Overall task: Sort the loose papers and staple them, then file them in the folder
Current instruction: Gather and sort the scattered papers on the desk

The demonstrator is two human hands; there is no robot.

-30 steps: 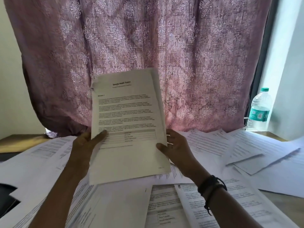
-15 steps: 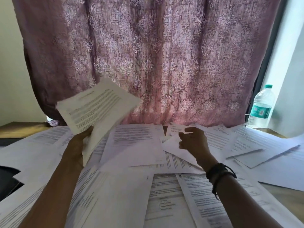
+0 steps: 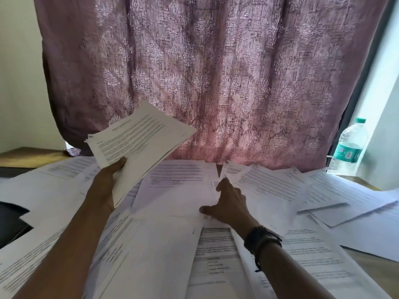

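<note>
My left hand (image 3: 109, 176) grips a thin stack of printed sheets (image 3: 141, 145), held tilted above the table at centre left. My right hand (image 3: 227, 202) rests on a loose printed page (image 3: 177, 186) lying in the middle of the table, thumb out to the left and fingers over the page's right edge. Several more loose printed papers (image 3: 280, 186) lie overlapping all over the table. No stapler and no folder show in this view.
A clear plastic water bottle (image 3: 349, 147) with a teal cap stands at the back right by the window. A purple patterned curtain (image 3: 205, 72) hangs behind the table. A dark object (image 3: 11, 223) peeks out under the papers at the left edge.
My right hand let go of the stack and came down onto the middle page. My left hand keeps the stack, now tilted and lower at the left.
</note>
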